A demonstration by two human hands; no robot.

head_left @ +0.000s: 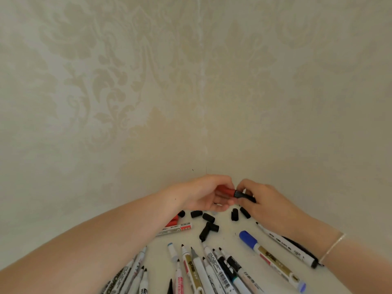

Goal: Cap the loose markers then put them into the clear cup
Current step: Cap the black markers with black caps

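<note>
Hands meet by the wall corner — left hand point(209, 193) grips red cap point(226, 190), right hand point(257, 200) pinches dark marker point(244, 195).

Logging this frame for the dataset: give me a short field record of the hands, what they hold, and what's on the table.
left hand: grips a red cap
right hand: pinches a dark marker, its end meeting the red cap
capping: cap at the marker's end; cannot tell if seated
loose black caps: scattered on the table below the hands
uncapped markers: fanned at the near edge, tips pointing away
blue-capped marker: lying to the right
clear cup: not in view
</note>
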